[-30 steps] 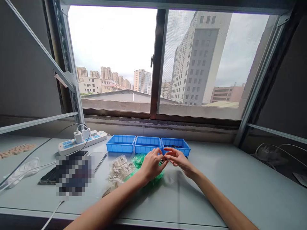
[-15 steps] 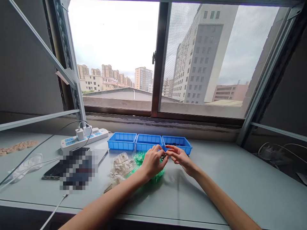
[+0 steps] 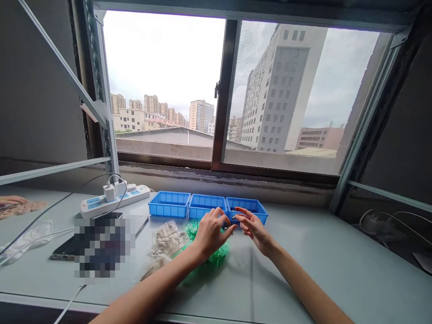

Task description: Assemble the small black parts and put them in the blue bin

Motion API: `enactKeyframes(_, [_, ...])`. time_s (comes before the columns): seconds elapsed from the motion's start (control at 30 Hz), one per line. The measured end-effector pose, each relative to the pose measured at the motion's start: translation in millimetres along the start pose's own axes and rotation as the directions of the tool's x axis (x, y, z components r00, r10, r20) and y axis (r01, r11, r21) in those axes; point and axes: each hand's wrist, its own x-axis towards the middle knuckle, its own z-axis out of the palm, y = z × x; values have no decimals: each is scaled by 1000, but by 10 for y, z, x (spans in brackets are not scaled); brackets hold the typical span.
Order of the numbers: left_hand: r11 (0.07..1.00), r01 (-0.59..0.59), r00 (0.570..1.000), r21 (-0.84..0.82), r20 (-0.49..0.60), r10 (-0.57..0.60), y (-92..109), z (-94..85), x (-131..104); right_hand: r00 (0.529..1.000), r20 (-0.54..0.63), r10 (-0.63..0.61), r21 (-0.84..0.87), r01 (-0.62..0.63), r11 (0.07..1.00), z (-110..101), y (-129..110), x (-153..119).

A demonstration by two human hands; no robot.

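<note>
In the head view my left hand (image 3: 209,233) is closed in a pinch over the green plastic bag (image 3: 219,255). A small dark part (image 3: 225,226) shows between its thumb and fingers; its kind is too small to make out. My right hand (image 3: 255,228) is just to the right, thumb and forefinger pinching a tiny brass-coloured piece (image 3: 233,218). A small gap separates the two hands. Behind them stands the right blue bin (image 3: 258,216), with small dark things inside, partly hidden by my fingers. Beside the green bag lies a clear bag of small pale parts (image 3: 166,238).
The left blue bin (image 3: 168,210) and middle blue bin (image 3: 202,211) stand in line with the right one. Further left are a power strip (image 3: 88,210), cables and a dark phone (image 3: 64,249). Another person's hand (image 3: 13,200) is by brown pieces (image 3: 29,207) at the far left.
My hands have drawn slightly apart, and the brass-coloured piece now shows in my right fingertips. The view has tilted up a little. Another person's hand has appeared at the far left.
</note>
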Motion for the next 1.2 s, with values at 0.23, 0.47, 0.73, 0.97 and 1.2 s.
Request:
enactKeyframes(0.23, [997,-48,999,52,1,48,-6,17,-6,999,47,15,-59,-12,998,15,42,10])
enactKeyframes(0.47, [998,-44,998,53,-31,46,-8,19,3,999,24,22,-43,-21,999,10,4,3])
enactKeyframes(0.73, [997,-43,999,59,-22,44,-2,-25,25,998,53,32,1,-32,999,42,-11,-6])
enactKeyframes(0.97, [995,-66,997,72,-43,69,-3,-69,59,996,54,66,53,-68,996,83,-7,-15])
enactKeyframes(1.2, [997,-54,994,51,-88,59,-76,-93,56,972,196,132,92,-152,984,146,-6,-5])
